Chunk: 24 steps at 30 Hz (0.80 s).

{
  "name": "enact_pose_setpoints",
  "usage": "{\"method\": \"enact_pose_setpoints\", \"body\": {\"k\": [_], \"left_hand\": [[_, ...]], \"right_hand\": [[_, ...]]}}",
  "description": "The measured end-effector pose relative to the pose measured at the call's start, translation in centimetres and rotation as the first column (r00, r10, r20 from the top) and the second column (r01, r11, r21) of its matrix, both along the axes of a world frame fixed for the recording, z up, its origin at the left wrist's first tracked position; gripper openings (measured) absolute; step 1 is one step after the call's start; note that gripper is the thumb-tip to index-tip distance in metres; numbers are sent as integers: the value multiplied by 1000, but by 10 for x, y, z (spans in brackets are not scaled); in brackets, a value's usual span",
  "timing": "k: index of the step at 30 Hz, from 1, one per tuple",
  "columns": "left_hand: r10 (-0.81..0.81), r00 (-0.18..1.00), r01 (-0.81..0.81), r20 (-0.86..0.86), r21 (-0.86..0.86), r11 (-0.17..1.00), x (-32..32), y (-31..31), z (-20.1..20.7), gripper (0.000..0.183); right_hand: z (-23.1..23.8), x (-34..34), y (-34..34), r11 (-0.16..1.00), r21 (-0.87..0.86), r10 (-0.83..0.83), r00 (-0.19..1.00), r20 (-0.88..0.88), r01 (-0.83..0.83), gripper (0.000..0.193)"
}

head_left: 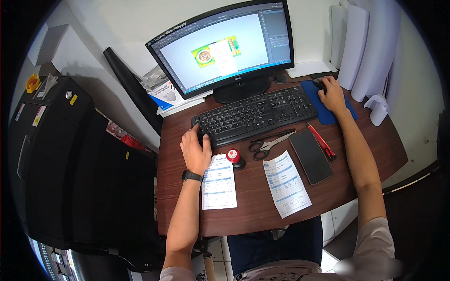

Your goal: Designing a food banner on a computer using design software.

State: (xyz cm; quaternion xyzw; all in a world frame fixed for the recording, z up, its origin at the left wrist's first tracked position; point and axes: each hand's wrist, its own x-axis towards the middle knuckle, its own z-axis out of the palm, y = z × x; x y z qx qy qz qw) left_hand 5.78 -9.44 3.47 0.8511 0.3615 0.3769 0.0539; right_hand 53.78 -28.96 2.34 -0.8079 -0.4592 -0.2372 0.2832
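My left hand [196, 151] rests at the left end of a black keyboard [255, 114], its fingers apart and touching the keys near the corner. A dark watch [192, 176] is on that wrist. My right hand [333, 96] is curled over a black computer mouse [319, 84] on a blue mouse pad [323, 110]. Behind the keyboard stands a monitor [229, 51], showing a green and yellow design with a bowl of food and a pop-up menu over it.
Below the keyboard lie scissors [272, 145], a dark phone [311, 157], a red cutter knife [322, 142], a red-topped stamp [235, 158] and two printed forms [220, 185] [287, 185]. Paper rolls [368, 51] stand at right. A large black machine [75, 164] flanks the desk [253, 196] at left.
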Motion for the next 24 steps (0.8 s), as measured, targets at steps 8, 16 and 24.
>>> {"method": "enact_pose_setpoints", "body": {"k": [8,16,24], "left_hand": [[6,1000,-6,-7,-11,1000,1,-2,3,45],[10,1000,-10,-17,-18,1000,1,-1,2,43],[18,1000,-18,-8,-11,1000,1,4,-2,42]], "right_hand": [[-1,0,0,1000,-12,-12,1000,-11,11,44],[-1,2,1,999,-35,-28,999,-32,27,46],[14,-25,-15,999,25,39,999,38,-40,65]]}}
